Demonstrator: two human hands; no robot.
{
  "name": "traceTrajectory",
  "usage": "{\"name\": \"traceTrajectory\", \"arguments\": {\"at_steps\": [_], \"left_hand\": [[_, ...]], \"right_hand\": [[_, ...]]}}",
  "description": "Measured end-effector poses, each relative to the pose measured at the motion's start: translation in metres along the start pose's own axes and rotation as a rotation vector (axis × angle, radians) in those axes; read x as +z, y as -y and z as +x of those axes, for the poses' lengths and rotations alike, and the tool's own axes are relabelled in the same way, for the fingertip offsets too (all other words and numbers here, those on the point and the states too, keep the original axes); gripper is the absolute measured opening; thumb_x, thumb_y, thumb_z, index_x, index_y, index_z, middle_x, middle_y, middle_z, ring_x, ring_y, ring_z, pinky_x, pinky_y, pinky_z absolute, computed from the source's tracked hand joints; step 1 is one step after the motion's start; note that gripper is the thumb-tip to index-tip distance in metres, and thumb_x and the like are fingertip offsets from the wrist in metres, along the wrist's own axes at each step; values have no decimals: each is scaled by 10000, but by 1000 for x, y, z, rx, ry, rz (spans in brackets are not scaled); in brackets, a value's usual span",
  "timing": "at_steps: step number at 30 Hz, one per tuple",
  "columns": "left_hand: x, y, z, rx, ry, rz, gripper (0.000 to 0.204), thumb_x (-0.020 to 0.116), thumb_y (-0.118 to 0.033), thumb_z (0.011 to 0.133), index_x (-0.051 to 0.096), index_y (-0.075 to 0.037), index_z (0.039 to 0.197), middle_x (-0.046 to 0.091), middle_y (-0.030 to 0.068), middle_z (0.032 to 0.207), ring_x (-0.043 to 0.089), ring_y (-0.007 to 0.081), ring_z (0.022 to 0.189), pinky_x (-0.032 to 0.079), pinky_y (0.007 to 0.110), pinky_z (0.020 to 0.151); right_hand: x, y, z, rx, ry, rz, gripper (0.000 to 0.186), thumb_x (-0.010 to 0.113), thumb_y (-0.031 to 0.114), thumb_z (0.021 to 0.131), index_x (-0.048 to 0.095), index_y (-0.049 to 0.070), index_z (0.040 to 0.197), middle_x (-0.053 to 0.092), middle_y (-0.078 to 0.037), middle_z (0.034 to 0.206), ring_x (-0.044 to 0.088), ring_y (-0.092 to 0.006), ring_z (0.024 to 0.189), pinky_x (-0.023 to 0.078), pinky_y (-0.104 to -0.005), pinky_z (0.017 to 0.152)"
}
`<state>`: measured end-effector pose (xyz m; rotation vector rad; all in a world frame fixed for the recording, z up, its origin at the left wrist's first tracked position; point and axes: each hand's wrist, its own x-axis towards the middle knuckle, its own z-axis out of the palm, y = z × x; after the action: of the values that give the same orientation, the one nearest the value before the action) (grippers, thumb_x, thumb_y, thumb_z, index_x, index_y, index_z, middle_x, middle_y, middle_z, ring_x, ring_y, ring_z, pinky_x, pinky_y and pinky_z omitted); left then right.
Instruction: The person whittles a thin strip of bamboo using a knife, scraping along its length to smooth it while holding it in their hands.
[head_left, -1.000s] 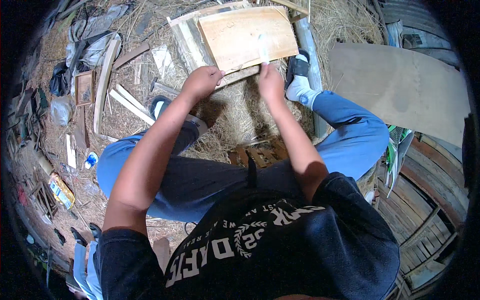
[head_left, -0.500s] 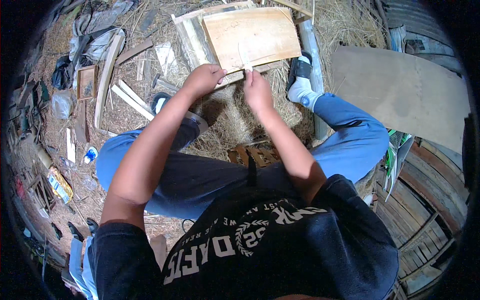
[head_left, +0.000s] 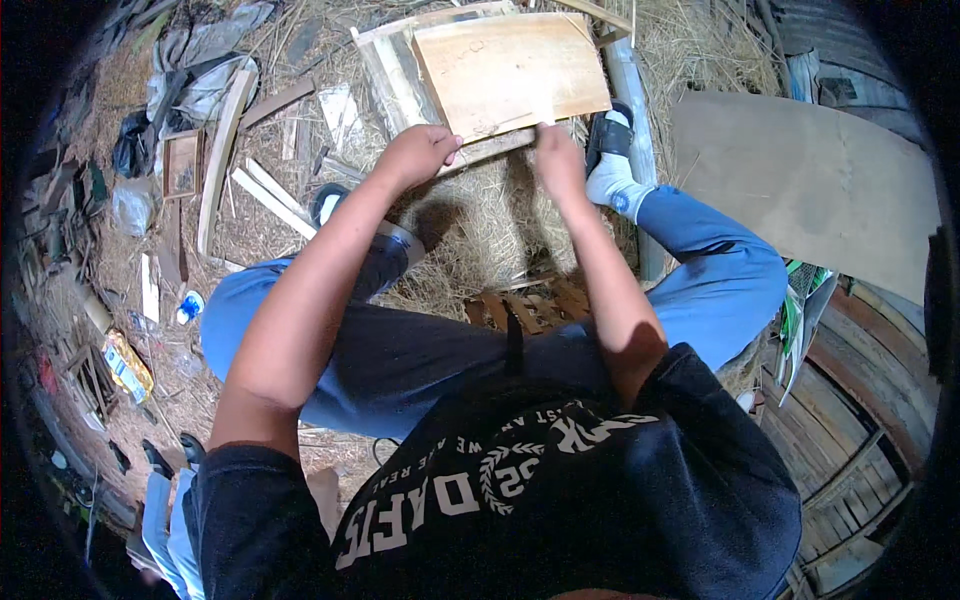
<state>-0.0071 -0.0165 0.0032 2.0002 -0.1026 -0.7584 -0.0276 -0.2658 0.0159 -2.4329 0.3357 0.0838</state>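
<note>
1. Over the loose yellow straw (head_left: pixel 470 228) between both bare forearms (head_left: pixel 325 280), a hand could pass.
2. From there, the pale rectangular wooden board (head_left: pixel 510 75) blocks twelve o'clock.
3. The black-strapped sandal (head_left: pixel 612 140) and white sock (head_left: pixel 612 184) obstruct two o'clock.

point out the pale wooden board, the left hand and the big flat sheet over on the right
Pale wooden board (head_left: pixel 512 72): head view, middle of its broad face.
Left hand (head_left: pixel 414 157): head view, back of the hand.
Big flat sheet (head_left: pixel 805 190): head view, middle of its surface.

Makeshift workshop: straw (head_left: pixel 470 255), scrap wood (head_left: pixel 224 160)
</note>
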Motion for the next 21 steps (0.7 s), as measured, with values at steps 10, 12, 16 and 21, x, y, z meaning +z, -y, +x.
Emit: {"name": "traceTrajectory", "arguments": {"at_steps": [10,12,16,21], "left_hand": [[1,0,7,-14,-4,19,425,595,-409,1008,658,-72,757,594,38,639,519,140,629,448,333,632],[6,4,6,-10,-36,40,430,596,-410,1009,659,-64,761,599,42,645,526,142,635,455,334,640],[6,6,7,-5,-44,39,422,600,-400,1009,671,-60,771,612,52,660,541,147,639,467,335,655],[3,-6,5,-42,-37,79,411,606,-389,1003,678,-49,783,632,70,667,561,161,634,473,338,657]], "right_hand": [[-7,-19,14,-44,-44,-77,402,443,309,1049,670,-18,990,678,-308,928,643,-513,901,492,-596,794],[-22,-20,25,32,-64,-122,403,461,299,1043,666,-35,947,674,-313,914,641,-518,898,492,-590,804],[23,-13,-11,-90,-35,-11,382,502,325,1033,655,-15,950,659,-319,890,619,-537,885,491,-576,795],[1,-23,5,-22,-74,-56,413,485,327,1042,660,-24,912,661,-313,886,625,-525,884,492,-551,794]]}}
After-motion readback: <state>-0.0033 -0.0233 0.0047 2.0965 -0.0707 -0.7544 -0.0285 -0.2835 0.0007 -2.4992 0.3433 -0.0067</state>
